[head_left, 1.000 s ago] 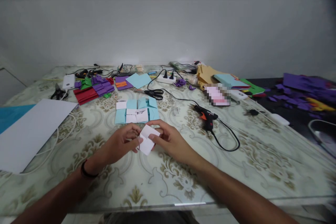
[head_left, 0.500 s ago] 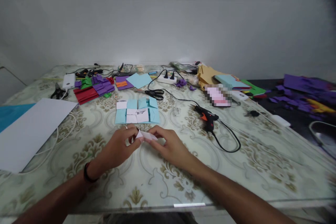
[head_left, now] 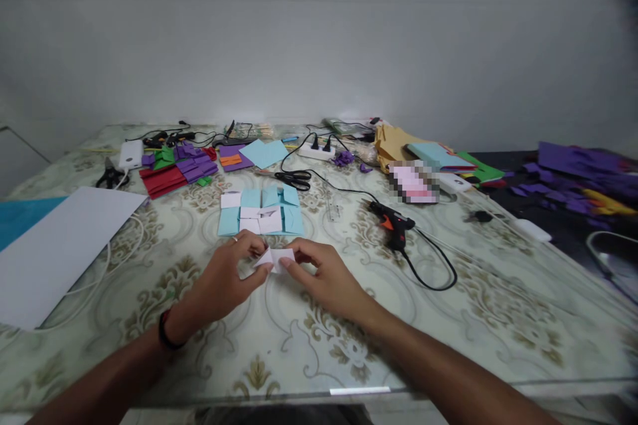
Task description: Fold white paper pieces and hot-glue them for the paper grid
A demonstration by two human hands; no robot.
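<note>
A small folded white paper (head_left: pixel 276 257) is held between my two hands, low over the near middle of the table. My left hand (head_left: pixel 233 270) pinches its left end between thumb and fingers; a ring and a dark wristband show on that side. On the paper's right end my right hand (head_left: pixel 321 273) is closed, thumb in front and fingers behind. Just beyond the hands lie light blue and white folded paper pieces (head_left: pixel 259 211), set side by side in a block.
To the right rests a black glue gun (head_left: pixel 396 222) with its cord looped. Black-handled scissors (head_left: pixel 294 179) and a white power strip (head_left: pixel 317 151) lie farther back. At left are a large white sheet (head_left: pixel 70 252) and purple folded papers (head_left: pixel 197 165).
The white paper has been turned and spread, showing a wider face with a crease. Both hands have shifted slightly, still gripping its ends.
</note>
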